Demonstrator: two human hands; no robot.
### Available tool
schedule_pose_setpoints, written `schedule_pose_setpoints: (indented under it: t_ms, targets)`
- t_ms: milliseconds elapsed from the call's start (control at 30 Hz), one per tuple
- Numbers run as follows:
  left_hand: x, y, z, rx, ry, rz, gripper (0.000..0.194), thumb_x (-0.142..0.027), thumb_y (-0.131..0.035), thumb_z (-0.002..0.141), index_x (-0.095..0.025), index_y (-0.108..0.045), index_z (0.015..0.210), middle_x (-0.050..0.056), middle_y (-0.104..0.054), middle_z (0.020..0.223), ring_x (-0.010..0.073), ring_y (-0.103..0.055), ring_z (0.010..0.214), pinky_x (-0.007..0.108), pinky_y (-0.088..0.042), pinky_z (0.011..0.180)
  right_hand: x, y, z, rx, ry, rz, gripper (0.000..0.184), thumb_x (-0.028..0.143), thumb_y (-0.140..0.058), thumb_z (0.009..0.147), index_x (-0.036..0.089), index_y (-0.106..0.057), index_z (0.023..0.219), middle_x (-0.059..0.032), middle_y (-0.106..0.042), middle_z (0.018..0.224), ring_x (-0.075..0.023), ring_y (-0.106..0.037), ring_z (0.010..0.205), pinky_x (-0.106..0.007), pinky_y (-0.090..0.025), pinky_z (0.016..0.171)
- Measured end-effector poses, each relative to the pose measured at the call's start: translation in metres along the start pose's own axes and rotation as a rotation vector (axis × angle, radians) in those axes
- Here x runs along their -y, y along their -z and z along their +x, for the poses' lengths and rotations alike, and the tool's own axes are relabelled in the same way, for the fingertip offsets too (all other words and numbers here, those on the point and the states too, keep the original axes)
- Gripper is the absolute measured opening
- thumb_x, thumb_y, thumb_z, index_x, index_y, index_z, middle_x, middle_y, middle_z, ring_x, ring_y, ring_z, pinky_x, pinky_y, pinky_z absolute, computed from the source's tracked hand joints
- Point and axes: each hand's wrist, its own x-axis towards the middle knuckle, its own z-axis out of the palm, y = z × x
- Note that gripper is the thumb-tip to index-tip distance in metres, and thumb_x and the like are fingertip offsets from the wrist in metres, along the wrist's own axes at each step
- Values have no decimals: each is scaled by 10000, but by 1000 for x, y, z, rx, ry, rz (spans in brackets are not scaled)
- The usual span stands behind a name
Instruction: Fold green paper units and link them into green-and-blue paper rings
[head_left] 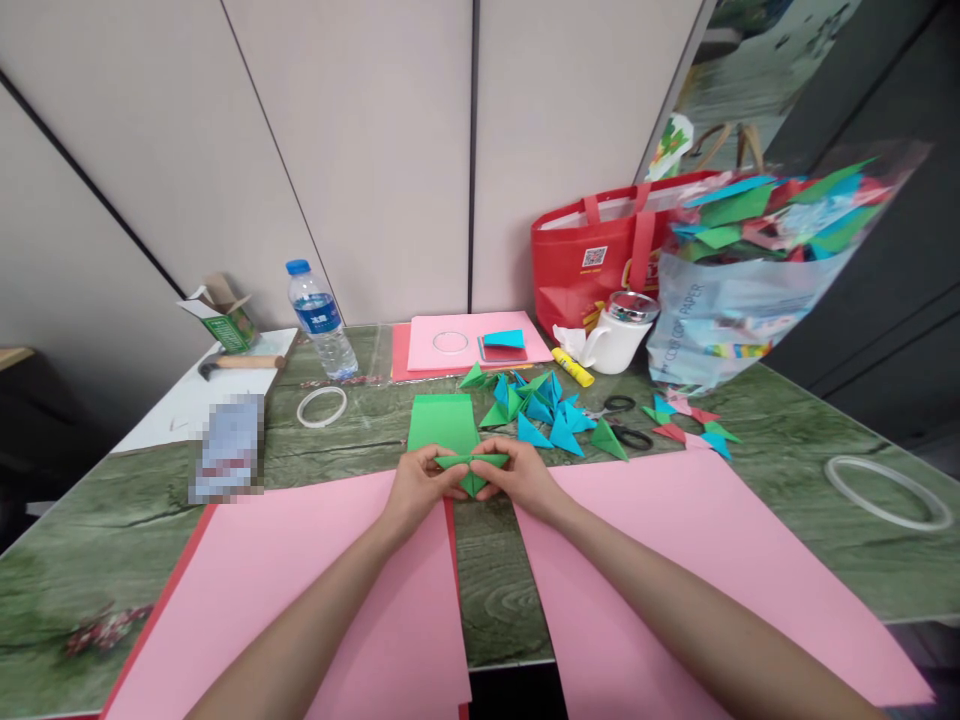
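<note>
"Where was the green piece [472,484]?"
"Above the desk [499,590], just nearer you than the green paper [442,415]. Your left hand [421,490] and right hand [529,480] each had their grip clamped on one side."
"Which step?"
"Folding, it seemed; the next move called for even pressure. Loose pieces [538,408] lay beyond, rightward."

A pale wall behind a green table

The wall [360,120] is smooth, with thin dark lines running down it. The table [795,520] has a swirly wood look and red flowers [109,630] near its left edge. On the right stands 1 dark panel [885,260]. Soft light falls on everything.
</note>
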Motion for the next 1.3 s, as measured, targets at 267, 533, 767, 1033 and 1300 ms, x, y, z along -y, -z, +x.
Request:
schedule_pose_setpoints:
  t_ms: [267,533,767,1033,1300]
  targets:
    - [-2,-5,-3,-39,-52,72,272,-337,-726,590,-107,-597,658,15,-625,530,165,-616,434,259,-523,435,1,0,0,-13,33,-37,285,403,-680,628,153,-566,703,8,-589,665,-116,-591,409,-197,-401,342]
    - [1,-1,-1,112,47,-27,293,-325,-726,599,-121,-572,742,4,-649,596,166,-651,539,274,-542,545,-1,3,4,-126,143,93,422,379,-711,607,214,-440,885,82,-504,563,-87,-509,445,-202,-426,414]
    - [-1,-4,-7,221,29,-7,270,-346,-683,659,-100,-602,734,52,-680,597,185,-663,577,277,-523,582,0,4,0,-179,391,-186,151,327,-633,726,186,-576,729,-15,-581,718,-138,-558,660,-248,-441,554]
    - [-2,-4,-8,127,-21,-5,253,-340,-681,661,-100,-654,736,43,-679,627,174,-652,593,282,-534,589,0,5,-1,-129,608,-443,147,263,-580,786,215,-678,884,-86,-578,962,-194,-573,888,-307,-495,670]
    - [3,-5,-3,69,-65,14,246,-346,-676,654,-107,-630,692,17,-635,634,150,-622,585,291,-540,603,-9,9,3,-82,722,-539,252,323,-607,770,211,-658,989,-83,-618,902,-193,-589,862,-340,-495,751]
